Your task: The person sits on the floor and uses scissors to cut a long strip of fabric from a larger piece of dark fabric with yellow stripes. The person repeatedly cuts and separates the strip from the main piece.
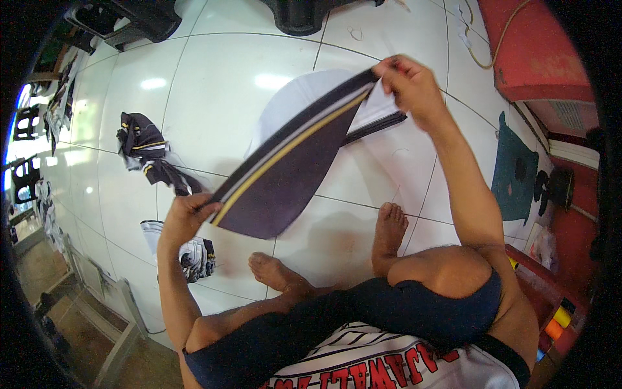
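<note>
A dark fabric panel with a black edge band and yellow and pale stripes is stretched slantwise in front of me, above the tiled floor. My left hand is closed on its lower left corner. Its upper right corner is pinched in the fingers of my right hand, which are slightly blurred. Behind the panel shows white fabric with a rounded outline, partly hidden. Below my right hand, a white piece with a black edge sticks out; whether it joins the panel, I cannot tell.
Dark striped fabric pieces lie on the floor at left, with a patterned fabric pile nearer me. A black plastic stool stands at the far side. On the right are a green cloth, a red cabinet and thread spools.
</note>
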